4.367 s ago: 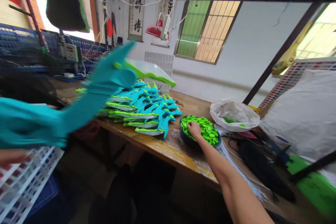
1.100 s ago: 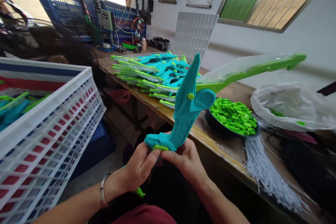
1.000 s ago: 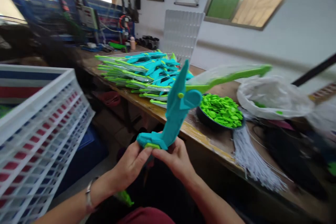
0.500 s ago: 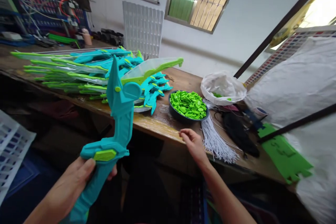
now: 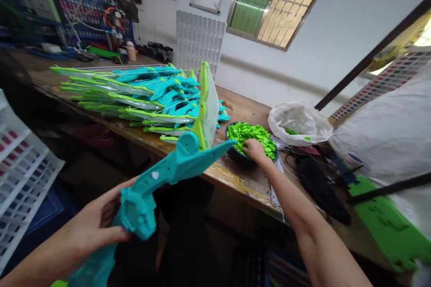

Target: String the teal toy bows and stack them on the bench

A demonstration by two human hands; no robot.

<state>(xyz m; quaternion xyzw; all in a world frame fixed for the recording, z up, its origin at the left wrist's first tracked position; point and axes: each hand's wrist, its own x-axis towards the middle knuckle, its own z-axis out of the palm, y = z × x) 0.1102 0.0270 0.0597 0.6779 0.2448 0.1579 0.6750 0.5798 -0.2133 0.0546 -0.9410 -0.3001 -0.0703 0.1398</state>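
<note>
My left hand is wrapped round the grip of a teal toy bow with a translucent, green-edged limb. The bow is tilted, and a hollow socket in its middle faces me. My right hand is in a dark bowl heaped with small bright green plastic pieces. Its fingers are bent down among the pieces, and their tips are partly hidden, so whatever they pinch cannot be made out.
More teal and green toy bows lie stacked on the wooden table. Beyond the bowl stands a white plastic bag with green pieces inside. White strings, a black cloth-like item and a green foam board lie to the right.
My right hand has moved from the table's edge into the bowl of green pieces. My left hand has turned the bow over, so its socketed side shows and its tip points right.
</note>
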